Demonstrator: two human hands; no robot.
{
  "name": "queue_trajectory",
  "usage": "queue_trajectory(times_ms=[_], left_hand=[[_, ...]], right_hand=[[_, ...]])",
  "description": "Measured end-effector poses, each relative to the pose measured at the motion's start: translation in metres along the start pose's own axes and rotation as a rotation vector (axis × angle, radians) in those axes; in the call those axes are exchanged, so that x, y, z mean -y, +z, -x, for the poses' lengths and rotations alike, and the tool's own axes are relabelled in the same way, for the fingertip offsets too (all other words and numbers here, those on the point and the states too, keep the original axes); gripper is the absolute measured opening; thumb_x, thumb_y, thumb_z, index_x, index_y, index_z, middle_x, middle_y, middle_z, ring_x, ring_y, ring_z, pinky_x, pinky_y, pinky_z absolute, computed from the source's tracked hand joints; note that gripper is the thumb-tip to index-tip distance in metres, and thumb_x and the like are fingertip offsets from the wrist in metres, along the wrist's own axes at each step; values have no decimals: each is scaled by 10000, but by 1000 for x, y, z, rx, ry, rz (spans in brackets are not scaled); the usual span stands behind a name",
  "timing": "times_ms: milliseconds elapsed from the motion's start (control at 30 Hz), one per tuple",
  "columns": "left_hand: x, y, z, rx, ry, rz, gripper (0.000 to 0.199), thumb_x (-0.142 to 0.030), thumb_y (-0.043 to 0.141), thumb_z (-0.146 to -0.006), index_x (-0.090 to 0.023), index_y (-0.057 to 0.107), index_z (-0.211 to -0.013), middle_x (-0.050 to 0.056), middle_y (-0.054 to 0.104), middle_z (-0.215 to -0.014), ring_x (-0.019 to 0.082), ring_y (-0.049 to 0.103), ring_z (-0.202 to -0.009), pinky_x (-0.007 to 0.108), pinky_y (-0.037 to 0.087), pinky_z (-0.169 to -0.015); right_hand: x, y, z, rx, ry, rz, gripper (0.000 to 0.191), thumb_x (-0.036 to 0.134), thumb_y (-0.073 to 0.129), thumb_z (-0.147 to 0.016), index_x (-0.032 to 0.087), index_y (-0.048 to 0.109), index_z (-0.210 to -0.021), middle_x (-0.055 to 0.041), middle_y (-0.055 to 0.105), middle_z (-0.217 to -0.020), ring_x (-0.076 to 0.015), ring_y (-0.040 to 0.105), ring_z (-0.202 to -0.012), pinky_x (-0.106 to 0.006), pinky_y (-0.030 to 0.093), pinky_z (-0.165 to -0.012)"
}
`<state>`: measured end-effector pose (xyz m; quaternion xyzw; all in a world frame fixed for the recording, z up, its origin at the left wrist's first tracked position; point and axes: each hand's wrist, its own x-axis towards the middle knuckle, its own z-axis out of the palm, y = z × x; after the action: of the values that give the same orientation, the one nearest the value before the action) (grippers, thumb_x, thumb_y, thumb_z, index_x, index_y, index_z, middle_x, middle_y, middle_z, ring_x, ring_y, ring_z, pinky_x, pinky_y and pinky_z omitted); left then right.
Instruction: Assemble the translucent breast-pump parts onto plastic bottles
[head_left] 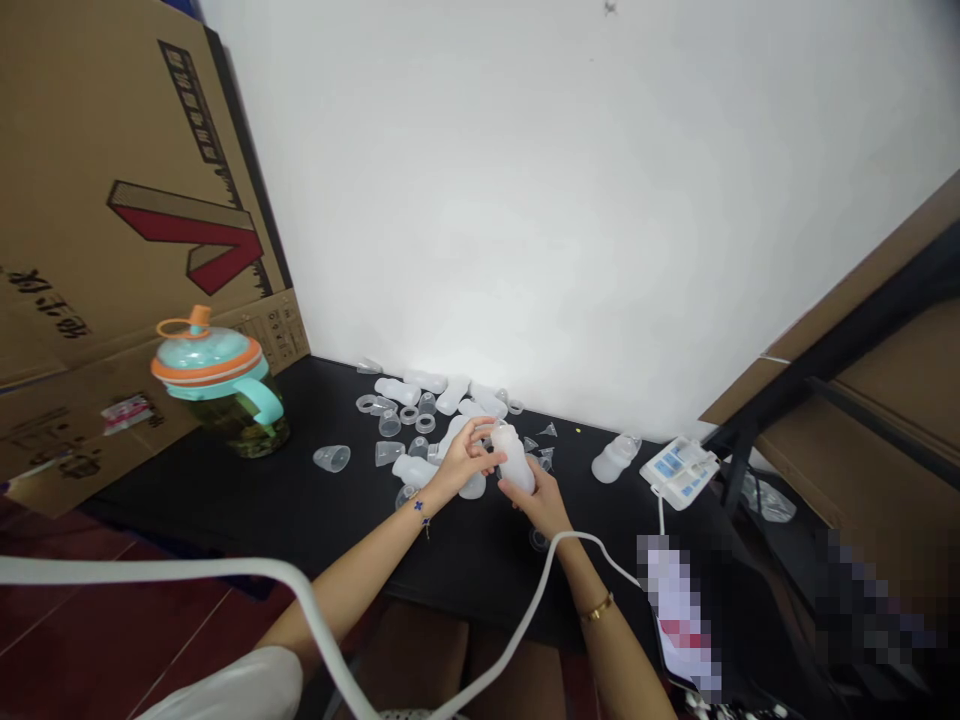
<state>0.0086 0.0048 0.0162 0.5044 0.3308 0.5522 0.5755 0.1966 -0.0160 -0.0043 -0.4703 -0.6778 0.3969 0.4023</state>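
Observation:
A frosted white baby bottle [514,462] is held tilted above the black table, its top leaning left. My right hand [541,498] wraps round the lower body of the bottle. At the neck, my left hand [466,456] has its thumb and curled fingers against the bottle; whether a small part sits between them is hidden. Behind and left of my hands lie several loose white bottles [397,391], clear caps [389,424] and ring collars [425,422]. To the right stands a bottle with a clear cap on it [615,459], leaning slightly.
A teapot-like jug [225,385] with an orange and teal lid stands at left before a cardboard box [112,200]. One clear cap [331,458] lies apart. At right are a white power strip [679,472] and a phone [682,620]. A white cable [300,590] crosses the foreground.

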Motion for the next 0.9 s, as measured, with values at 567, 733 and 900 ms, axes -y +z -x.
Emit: queue_trajectory(times_ms=[567,733,900], left_hand=[[1,-1,0,70,-37,-12,529,-422,796,-749,-185,543,-1148,51,665,-1027,71,583,-540,216,459,-504],[-4,2,1,98,-58,-13,531,-443,789,-749,-169,558,-1141,72,673,-1037,94,606,-582,228,471,-525],[-2,3,1,56,-26,-17,571,-416,822,-718,-158,584,-1168,78,669,-1039,99,585,-617,227,461,-535]], right_hand=[[-4,0,-3,105,47,-196,575,487,727,-817,208,594,-1302,-34,653,-872,-167,610,-641,-247,452,-477],[-4,-1,-4,71,55,-224,608,482,783,-766,217,604,-1283,-35,668,-869,-170,623,-640,-240,462,-453],[-4,3,-3,4,-58,-132,617,437,841,-711,222,618,-1245,-70,697,-1081,-225,666,-845,-295,551,-631]])
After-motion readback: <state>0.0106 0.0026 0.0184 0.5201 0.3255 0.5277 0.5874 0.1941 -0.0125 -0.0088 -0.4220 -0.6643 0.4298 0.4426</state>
